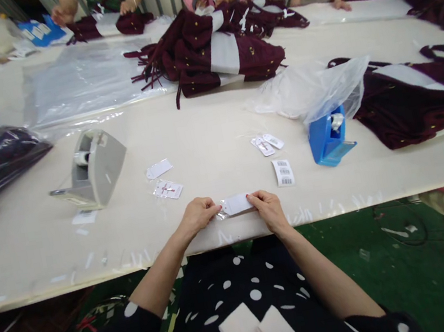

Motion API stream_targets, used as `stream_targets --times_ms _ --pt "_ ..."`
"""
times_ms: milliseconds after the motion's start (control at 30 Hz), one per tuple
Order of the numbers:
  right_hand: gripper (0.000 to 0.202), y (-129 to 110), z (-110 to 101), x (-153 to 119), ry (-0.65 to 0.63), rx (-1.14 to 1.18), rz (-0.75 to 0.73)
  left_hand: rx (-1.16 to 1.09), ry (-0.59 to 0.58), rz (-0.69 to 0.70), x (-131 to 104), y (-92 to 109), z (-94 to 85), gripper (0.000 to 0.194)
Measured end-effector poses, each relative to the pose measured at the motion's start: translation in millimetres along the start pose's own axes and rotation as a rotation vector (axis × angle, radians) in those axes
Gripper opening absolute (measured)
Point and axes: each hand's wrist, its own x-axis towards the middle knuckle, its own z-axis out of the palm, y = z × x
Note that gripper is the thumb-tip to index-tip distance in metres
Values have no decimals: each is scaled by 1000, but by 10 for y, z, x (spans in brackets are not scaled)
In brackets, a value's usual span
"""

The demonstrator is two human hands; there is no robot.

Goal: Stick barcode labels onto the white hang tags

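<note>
Between my two hands, just above the table's near edge, is a white hang tag (237,204). My left hand (200,214) pinches its left end, where a bit of clear plastic shows. The thumb and fingers of my right hand (269,209) grip the tag's right end. Beyond my left hand lie a plain white tag (159,169) and a printed tag (168,189). Several small tags (267,144) lie together past my right hand, with a barcode sticker sheet (283,172) nearer to me.
A grey tape dispenser (96,168) stands left, a blue tape dispenser (329,138) right. Maroon bags with white wraps (223,51) are piled mid-table; more maroon bags (412,98) lie right. Clear plastic bags (74,83) lie at far left. Several people work across the table (198,130).
</note>
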Motion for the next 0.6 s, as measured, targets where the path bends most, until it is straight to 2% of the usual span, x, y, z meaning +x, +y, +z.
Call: stream_targets --times_ms 133,267,433,600 --pt "29 12 18 3 17 -49 -8 93 36 27 30 7 -49 26" --pt "31 19 27 -12 22 -79 -23 200 122 37 35 15 -43 25" --pt "32 -8 24 -45 22 -125 -37 423 279 30 8 4 -63 22" --pt "32 -32 31 -51 18 -171 -50 394 470 100 -23 -62 -48 30"
